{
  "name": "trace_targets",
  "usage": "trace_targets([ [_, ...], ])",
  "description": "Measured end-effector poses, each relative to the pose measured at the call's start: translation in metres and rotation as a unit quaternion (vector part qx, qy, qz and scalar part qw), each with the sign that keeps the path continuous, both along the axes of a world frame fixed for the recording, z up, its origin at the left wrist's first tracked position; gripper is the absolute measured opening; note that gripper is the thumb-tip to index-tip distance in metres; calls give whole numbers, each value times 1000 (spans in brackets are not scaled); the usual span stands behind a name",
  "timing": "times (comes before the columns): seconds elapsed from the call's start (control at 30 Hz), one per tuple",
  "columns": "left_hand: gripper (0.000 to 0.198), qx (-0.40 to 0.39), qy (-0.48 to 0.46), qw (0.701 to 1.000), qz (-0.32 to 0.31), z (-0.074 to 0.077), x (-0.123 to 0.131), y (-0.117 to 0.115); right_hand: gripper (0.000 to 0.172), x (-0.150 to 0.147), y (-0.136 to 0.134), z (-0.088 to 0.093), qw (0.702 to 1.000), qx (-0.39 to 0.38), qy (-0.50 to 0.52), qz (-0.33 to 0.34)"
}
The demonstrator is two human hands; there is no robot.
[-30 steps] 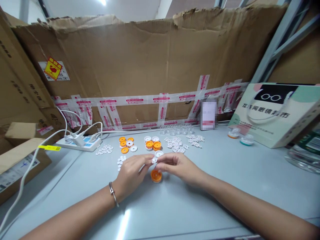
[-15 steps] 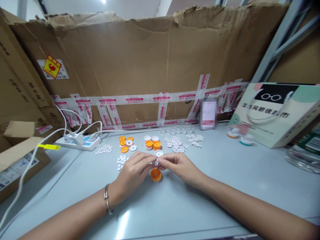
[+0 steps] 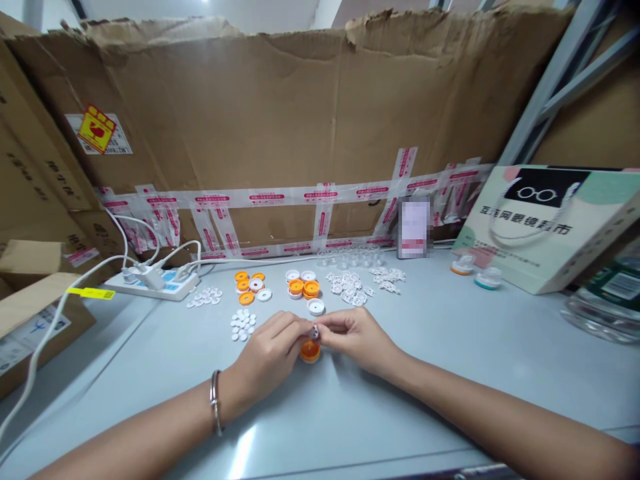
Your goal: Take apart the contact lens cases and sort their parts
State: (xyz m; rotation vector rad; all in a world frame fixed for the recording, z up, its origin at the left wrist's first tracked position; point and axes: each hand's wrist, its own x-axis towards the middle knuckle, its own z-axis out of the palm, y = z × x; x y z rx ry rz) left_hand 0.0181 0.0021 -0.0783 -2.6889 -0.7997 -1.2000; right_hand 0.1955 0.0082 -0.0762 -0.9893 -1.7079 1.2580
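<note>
My left hand (image 3: pixel 277 343) and my right hand (image 3: pixel 353 333) meet in the middle of the table, fingertips pinched on one small white plastic piece (image 3: pixel 315 331). Fingers cover most of it, so its shape is only partly seen. Just below the fingertips an orange round cup (image 3: pixel 310 353) sits on the table, partly hidden by my left hand. A white round cup (image 3: pixel 316 307) lies just beyond my hands. Left of my left hand are several small white discs (image 3: pixel 243 325). Farther back, openwork white pieces (image 3: pixel 349 287) lie in a loose pile.
Orange and white rings (image 3: pixel 246 298) and stacked cups (image 3: pixel 311 289) stand behind my hands. Clear domes (image 3: pixel 350 256) line the cardboard wall, near a phone (image 3: pixel 414 227). A power strip (image 3: pixel 155 283) is at left; two finished-looking capsules (image 3: pixel 489 278), a paper bag (image 3: pixel 540 227) and a bottle (image 3: pixel 605 300) at right.
Both hands have come slightly down toward the orange cup, still pinching the white piece, and the left fingers now cover more of the cup. The white cup behind is more exposed. The view has shifted slightly.
</note>
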Motion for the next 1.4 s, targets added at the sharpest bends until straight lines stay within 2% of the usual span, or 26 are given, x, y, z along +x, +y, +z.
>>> trace_targets([
  [0.2, 15, 6, 13, 1000, -3, 2, -1, -1, 14, -3, 4, 0, 996, -80, 46, -7],
  [0.37, 21, 24, -26, 999, -28, 5, -4, -1, 12, -4, 9, 5, 990, -135, 30, -34],
  [0.43, 21, 27, -44, 999, -16, 5, -6, -1, 15, 4, 16, 6, 993, -106, 6, -59],
  [0.5, 20, 16, -56, 998, 2, 6, -7, 1, 17, 17, 28, 6, 992, -24, -43, -115],
  [0.6, 20, -4, -58, 998, 17, 5, -8, 3, 17, 40, 47, 3, 965, 75, -153, -197],
  [0.7, 21, -17, -52, 998, 15, 4, -9, 6, 18, 56, 61, -2, 943, 84, -231, -225],
  [0.9, 19, -30, -54, 998, 16, 3, -9, 6, 16, 61, 63, 2, 931, 98, -244, -252],
  [0.97, 18, -31, -55, 998, 16, 3, -9, 5, 20, 53, 54, 7, 944, 105, -203, -240],
  [1.0, 18, -33, -54, 998, 15, 3, -9, 5, 22, 46, 47, 9, 959, 99, -164, -209],
  [1.07, 18, -34, -51, 998, 8, 3, -8, 5, 26, 28, 31, 11, 991, 60, -65, -103],
  [1.13, 17, -33, -49, 998, -4, 3, -7, 4, 29, 9, 14, 10, 1000, 10, 8, -4],
  [1.2, 17, -40, -45, 998, -17, 3, -7, 3, 29, -5, 5, 7, 998, -20, 42, 31],
  [1.3, 25, -55, -30, 998, -15, 3, -7, 2, 24, 0, 10, 7, 1000, -19, 25, 1],
  [1.4, 33, -56, -20, 998, 10, 4, -11, 4, 22, 37, 36, 12, 991, 52, -57, -108],
])
